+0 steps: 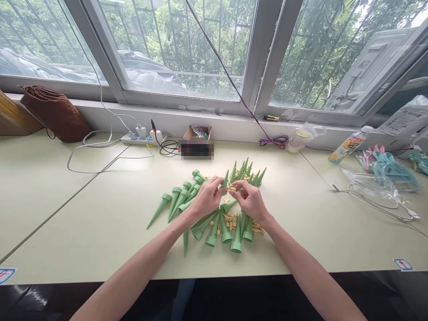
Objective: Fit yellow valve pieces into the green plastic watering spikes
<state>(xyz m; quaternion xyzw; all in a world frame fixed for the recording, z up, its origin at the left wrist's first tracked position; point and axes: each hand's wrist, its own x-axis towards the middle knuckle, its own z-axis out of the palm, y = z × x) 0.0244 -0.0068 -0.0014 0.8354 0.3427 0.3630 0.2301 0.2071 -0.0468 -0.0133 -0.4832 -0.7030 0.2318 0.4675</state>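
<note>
My left hand (207, 196) is closed round a green cone (226, 179), which points upward. Close beside it, my right hand (250, 199) pinches a small yellow piece (231, 188) near the cone's side. To the left lie several green cones with ribbed caps (183, 195). Below my hands, more green cones (236, 238) lie with their wide ends toward the front edge, among loose yellow pieces (230, 221). Behind my right hand, another group of green cones (260, 176) points up around more yellow pieces.
At the back of the pale table (110, 236) are a power strip (132, 139), an open cardboard box (197, 133) and coiled wires (277, 141). A brown bag (53, 113) is at the left. A bottle (349, 145), plastic-wrapped clips (389, 167) and a white cable (377, 205) lie right.
</note>
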